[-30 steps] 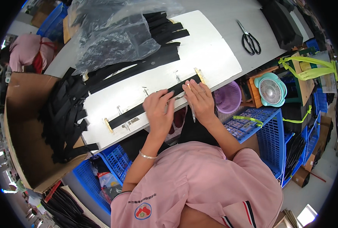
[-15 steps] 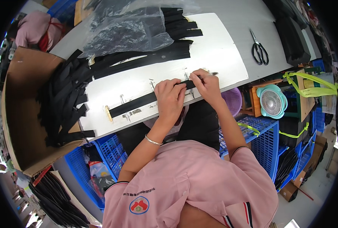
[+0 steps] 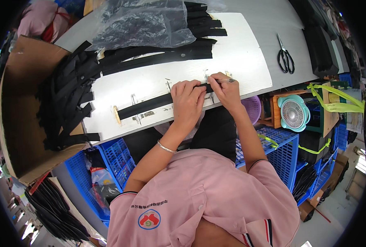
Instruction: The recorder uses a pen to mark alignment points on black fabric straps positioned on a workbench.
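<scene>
A black fabric strip (image 3: 146,106) lies lengthwise along the near part of a white board (image 3: 236,49), beside several dark marks drawn on it. My left hand (image 3: 187,101) presses the strip down with bent fingers held close together. Close by on the right, my right hand (image 3: 225,91) pinches a slim pen-like tool (image 3: 230,80), its point at the strip's right part. The fingers partly hide the tip and that end of the strip. More black strips (image 3: 162,54) lie in a row farther back, partly under a clear plastic bag (image 3: 146,29).
A cardboard box (image 3: 31,61) with a tangle of black strips stands at the left. Black-handled scissors (image 3: 286,59) lie on the grey table at the right. Below the table edge are a turquoise fan (image 3: 295,114), a purple basket (image 3: 252,108) and blue crates (image 3: 281,158).
The view has shifted slightly. Both hands stay at the strip's right part, and the pen-like tool in my right hand has changed its tilt a little.
</scene>
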The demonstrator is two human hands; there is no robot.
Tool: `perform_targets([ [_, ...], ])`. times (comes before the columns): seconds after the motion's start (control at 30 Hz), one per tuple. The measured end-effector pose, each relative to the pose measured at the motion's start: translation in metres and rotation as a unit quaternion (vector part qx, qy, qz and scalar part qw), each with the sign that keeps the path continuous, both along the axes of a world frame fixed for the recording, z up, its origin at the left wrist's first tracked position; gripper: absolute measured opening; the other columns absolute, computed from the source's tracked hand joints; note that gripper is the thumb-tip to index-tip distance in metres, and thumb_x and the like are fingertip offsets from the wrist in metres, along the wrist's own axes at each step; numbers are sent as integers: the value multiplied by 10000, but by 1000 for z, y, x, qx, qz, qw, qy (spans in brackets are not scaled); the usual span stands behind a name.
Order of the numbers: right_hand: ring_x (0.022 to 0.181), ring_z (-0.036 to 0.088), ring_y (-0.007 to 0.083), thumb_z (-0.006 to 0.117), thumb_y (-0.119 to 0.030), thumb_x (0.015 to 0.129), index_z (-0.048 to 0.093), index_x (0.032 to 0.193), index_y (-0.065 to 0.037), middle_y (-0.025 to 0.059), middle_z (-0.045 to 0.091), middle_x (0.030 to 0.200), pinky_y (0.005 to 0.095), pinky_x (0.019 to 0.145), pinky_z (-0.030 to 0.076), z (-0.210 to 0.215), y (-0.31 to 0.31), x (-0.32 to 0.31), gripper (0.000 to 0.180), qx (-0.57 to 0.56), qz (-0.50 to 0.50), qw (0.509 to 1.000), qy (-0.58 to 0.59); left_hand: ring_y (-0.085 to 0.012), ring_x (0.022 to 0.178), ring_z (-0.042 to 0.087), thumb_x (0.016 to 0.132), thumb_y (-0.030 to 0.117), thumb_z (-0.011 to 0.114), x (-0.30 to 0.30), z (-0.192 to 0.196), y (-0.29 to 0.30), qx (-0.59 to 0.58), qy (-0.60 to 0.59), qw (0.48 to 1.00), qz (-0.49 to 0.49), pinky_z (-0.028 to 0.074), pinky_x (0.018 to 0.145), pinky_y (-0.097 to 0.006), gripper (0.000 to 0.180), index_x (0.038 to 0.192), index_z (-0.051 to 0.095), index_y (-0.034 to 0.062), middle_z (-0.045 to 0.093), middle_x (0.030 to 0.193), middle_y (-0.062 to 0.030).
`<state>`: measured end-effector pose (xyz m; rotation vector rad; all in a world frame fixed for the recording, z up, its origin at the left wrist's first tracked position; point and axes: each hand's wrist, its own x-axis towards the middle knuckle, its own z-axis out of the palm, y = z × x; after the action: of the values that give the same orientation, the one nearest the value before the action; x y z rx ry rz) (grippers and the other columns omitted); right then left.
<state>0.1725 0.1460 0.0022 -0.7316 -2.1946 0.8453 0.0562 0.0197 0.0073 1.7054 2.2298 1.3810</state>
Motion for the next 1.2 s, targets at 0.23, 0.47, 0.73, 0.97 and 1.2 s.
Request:
perform_targets([
  [0.23,605,680,235,692,-139,942,715,806,10,93,725,756,326,573,503,-3,6,12,202,-52,44,997,23,-246,1058,598,821,67,779,1,0,1,1,5,1000,1,396,988,-403,153,971,753,72,686,1078,-29],
  [0.47,612,675,251,706,-158,916,713,772,-16,92,721,745,357,586,504,-7,8,8,202,8,67,998,-9,-262,1074,591,824,68,773,-4,-4,-1,5,-4,1000,5,399,986,-420,155,977,748,72,685,1090,-35],
  [0.73,656,598,91,596,-126,989,714,838,29,39,671,704,256,607,459,-1,6,29,246,-192,-14,981,20,-340,1432,423,935,218,694,8,6,-39,-84,4,996,27,183,1184,-601,444,1364,647,116,528,1500,-129],
  [0.97,593,500,40,620,-120,1024,711,875,5,12,664,755,202,554,388,-9,2,20,215,-229,-51,965,119,-352,1510,344,981,296,668,-45,-7,-21,-106,25,994,-10,131,1192,-689,492,1429,591,106,448,1569,-167],
  [1.2,573,481,34,624,-120,1031,720,895,8,14,669,777,192,526,368,-14,6,21,210,-230,-53,963,130,-373,1510,354,967,135,651,-81,8,-24,-40,-45,998,26,183,1249,-558,406,1367,637,69,494,1543,-183],
])
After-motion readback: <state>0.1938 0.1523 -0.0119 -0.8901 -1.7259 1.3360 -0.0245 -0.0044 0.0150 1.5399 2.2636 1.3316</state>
